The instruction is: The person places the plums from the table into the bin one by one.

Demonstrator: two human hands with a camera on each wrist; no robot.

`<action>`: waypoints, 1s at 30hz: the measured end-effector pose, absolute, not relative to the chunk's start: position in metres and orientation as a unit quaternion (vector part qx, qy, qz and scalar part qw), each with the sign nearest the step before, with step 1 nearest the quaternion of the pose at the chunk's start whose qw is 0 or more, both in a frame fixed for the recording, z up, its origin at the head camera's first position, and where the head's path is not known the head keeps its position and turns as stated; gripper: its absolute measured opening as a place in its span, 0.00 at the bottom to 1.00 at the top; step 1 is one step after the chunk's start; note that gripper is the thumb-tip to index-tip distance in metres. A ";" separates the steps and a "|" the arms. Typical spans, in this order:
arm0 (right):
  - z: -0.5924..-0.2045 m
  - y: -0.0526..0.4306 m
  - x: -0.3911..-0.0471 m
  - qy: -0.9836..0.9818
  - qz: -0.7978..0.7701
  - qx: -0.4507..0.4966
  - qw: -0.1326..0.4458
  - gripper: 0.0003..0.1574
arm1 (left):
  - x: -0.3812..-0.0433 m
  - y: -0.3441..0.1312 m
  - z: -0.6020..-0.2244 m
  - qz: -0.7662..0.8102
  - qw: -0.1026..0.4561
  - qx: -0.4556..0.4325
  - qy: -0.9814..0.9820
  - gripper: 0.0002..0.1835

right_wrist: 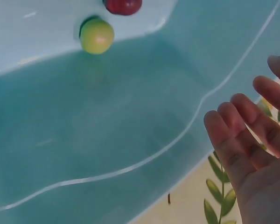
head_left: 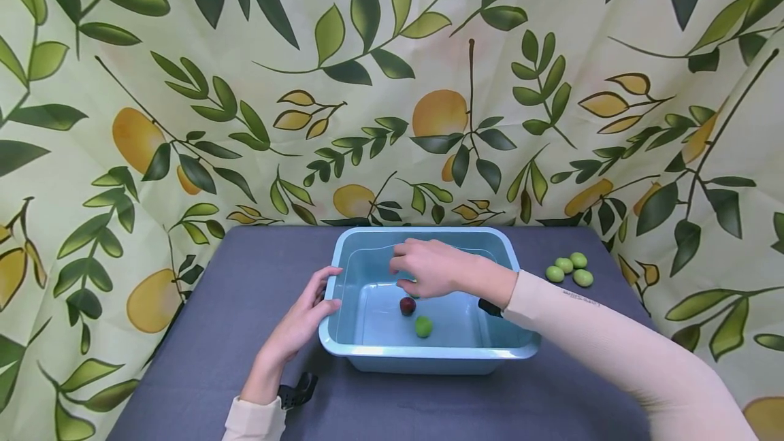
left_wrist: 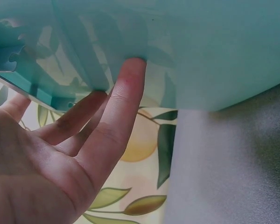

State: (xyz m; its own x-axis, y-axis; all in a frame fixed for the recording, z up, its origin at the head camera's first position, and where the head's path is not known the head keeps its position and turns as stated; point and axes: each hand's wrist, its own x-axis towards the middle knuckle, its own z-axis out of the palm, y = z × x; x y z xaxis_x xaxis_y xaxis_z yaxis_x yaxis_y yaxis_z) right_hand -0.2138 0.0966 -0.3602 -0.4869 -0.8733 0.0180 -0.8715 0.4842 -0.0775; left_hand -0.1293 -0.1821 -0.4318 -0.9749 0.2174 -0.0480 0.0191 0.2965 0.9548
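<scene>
A light blue plastic basin point(head_left: 429, 352) stands on the table. My left hand point(head_left: 301, 315) holds its left rim, with the thumb and a fingertip on the edge. In the left wrist view, other fingers point(left_wrist: 123, 93) press against the outer wall from below. Over the basin's inside hovers my right hand point(head_left: 431, 265), fingers loosely bent and nothing between them. On the basin floor lie a dark red round fruit point(head_left: 407, 305) and a bright green ball-like fruit point(head_left: 423, 327). A yellow-green round fruit point(right_wrist: 97, 36) is near the red one, mostly hidden by the right hand in the head view.
Several small light green round fruits point(head_left: 564, 265) lie on the dark grey table point(head_left: 257, 257), right of the basin. A cloth printed with leaves and lemons point(head_left: 441, 114) hangs behind and at both sides. My right sleeve crosses the basin's right rim.
</scene>
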 end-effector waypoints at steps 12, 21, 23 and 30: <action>-0.336 0.133 -0.209 0.874 -0.052 -0.479 -0.053 0.09 | -0.130 -0.180 -0.433 0.587 0.083 0.071 0.802 0.27; -0.324 0.157 -0.205 0.878 -0.073 -0.461 -0.107 0.07 | -0.129 -0.180 -0.433 0.589 0.082 0.070 0.801 0.27; -0.322 0.162 -0.205 0.877 -0.082 -0.457 -0.119 0.07 | -0.129 -0.181 -0.433 0.588 0.083 0.072 0.801 0.27; -0.319 0.179 -0.201 0.894 -0.098 -0.418 -0.130 0.10 | -0.129 -0.181 -0.431 0.586 0.085 0.067 0.803 0.27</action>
State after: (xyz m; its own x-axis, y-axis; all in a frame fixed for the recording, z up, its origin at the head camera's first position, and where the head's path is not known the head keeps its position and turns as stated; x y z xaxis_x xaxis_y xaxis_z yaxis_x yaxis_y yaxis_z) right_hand -0.2010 0.1792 -0.3193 -0.6170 -0.7218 0.3137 -0.7727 0.6312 -0.0673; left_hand -0.1286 -0.1812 -0.4311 -0.9766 0.2071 -0.0584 0.0076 0.3044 0.9525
